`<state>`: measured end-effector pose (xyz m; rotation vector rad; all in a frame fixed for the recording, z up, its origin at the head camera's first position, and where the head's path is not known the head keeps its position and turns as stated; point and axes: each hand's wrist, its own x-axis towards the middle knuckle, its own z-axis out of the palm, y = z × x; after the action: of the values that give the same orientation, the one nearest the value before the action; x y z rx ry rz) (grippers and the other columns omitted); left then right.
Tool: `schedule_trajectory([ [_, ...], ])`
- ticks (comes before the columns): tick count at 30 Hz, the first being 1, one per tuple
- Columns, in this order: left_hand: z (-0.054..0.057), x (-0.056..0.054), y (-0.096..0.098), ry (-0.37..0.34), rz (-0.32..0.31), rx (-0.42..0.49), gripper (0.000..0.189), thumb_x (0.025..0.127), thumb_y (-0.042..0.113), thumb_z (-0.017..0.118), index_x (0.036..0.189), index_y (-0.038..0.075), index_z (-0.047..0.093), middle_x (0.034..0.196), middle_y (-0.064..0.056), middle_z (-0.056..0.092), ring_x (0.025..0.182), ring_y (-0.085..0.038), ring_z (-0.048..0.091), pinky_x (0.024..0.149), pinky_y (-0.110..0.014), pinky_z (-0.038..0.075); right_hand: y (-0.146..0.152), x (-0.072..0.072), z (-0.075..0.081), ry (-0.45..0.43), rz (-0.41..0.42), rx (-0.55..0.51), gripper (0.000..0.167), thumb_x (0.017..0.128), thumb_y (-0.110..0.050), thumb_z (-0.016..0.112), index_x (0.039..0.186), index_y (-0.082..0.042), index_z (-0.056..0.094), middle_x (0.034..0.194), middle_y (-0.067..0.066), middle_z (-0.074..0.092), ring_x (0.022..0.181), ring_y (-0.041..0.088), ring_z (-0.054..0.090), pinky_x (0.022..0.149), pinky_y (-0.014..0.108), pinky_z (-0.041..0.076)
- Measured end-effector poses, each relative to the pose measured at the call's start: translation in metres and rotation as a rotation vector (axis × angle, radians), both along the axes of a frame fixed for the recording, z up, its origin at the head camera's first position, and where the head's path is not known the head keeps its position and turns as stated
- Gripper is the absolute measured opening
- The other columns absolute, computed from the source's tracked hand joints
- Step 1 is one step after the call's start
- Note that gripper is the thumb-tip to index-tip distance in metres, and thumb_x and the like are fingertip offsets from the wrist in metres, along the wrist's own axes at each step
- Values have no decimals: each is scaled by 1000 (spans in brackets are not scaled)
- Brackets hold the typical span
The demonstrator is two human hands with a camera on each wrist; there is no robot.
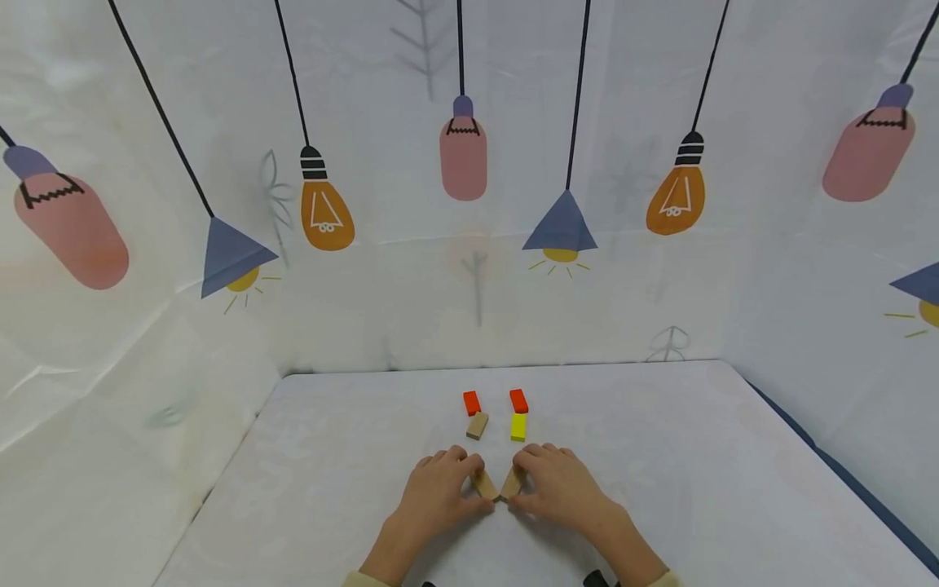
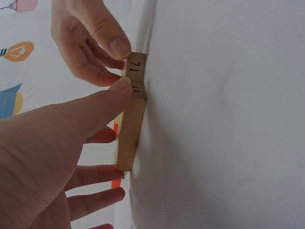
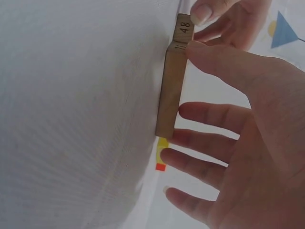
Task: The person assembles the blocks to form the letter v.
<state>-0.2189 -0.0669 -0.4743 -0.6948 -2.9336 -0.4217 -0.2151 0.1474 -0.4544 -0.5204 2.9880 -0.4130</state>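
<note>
My left hand (image 1: 438, 492) pinches a plain wooden block (image 1: 484, 485) lengthwise, thumb at the near end and fingers at the far end. A second plain wooden block (image 1: 513, 483) is pinched the same way by my right hand (image 1: 563, 492). Both blocks lie on the white table, their near ends meeting and their far ends apart, like a V. In the left wrist view the left wooden block (image 2: 130, 136) bears 48 on its end, partly under the thumb. The right wooden block (image 3: 170, 90) is marked 71, partly covered in the right wrist view.
Beyond the hands, a red block (image 1: 472, 403) touches or nearly touches a tan block (image 1: 478, 425). To their right, another red block (image 1: 518, 400) stands behind a yellow block (image 1: 518, 427). White cloth (image 1: 411, 310) printed with lamps hangs behind the table (image 1: 330, 456).
</note>
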Motion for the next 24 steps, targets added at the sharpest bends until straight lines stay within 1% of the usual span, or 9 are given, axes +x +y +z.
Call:
schedule_trajectory([
  [3, 0, 2, -2, 33, -7, -1, 40, 74, 58, 79, 101, 31, 66, 100, 8, 61, 92, -15, 58, 85, -44, 50, 0, 0, 0, 4, 6, -1, 38, 77, -45, 80, 103, -21, 67, 107, -3, 65, 92, 17, 53, 92, 51, 48],
  [5, 1, 2, -2, 41, -9, -1, 38, 75, 56, 79, 101, 31, 66, 101, 8, 62, 94, -15, 59, 86, -45, 50, 1, 0, 0, 7, 10, -1, 39, 77, -45, 80, 103, -21, 67, 108, -3, 66, 93, 17, 53, 92, 51, 48],
  [11, 3, 2, 0, 21, -9, -9, 34, 77, 54, 79, 99, 31, 67, 103, 7, 63, 92, -15, 59, 88, -46, 51, 1, -1, 0, 10, 9, -1, 38, 77, -47, 80, 103, -22, 67, 107, -4, 65, 94, 16, 54, 92, 49, 49],
  [14, 3, 1, 1, 13, -10, -14, 31, 77, 54, 79, 96, 31, 67, 104, 7, 63, 93, -15, 59, 90, -46, 51, 1, -2, 1, 5, 4, -1, 38, 77, -47, 80, 103, -21, 68, 105, -4, 65, 93, 16, 54, 92, 48, 49],
  [18, 5, 2, 3, 25, -19, -21, 27, 78, 52, 79, 92, 33, 68, 107, 7, 64, 97, -17, 60, 92, -47, 51, 1, -3, 2, 2, 7, -9, 36, 77, -46, 80, 101, -21, 68, 104, -4, 65, 92, 16, 54, 90, 48, 49],
  [20, 5, 2, 5, 32, -25, -22, 24, 78, 51, 79, 92, 34, 70, 106, 8, 64, 97, -16, 60, 92, -46, 51, 1, -3, 3, 9, 12, -9, 35, 78, -45, 80, 100, -21, 68, 104, -4, 65, 91, 15, 53, 89, 47, 49],
  [24, 5, 3, 7, 32, -33, -19, 17, 80, 47, 79, 92, 36, 73, 100, 10, 63, 91, -12, 57, 91, -43, 51, 2, -4, 4, 25, 21, -19, 30, 79, -41, 80, 98, -21, 68, 101, -6, 64, 87, 13, 51, 83, 44, 49],
])
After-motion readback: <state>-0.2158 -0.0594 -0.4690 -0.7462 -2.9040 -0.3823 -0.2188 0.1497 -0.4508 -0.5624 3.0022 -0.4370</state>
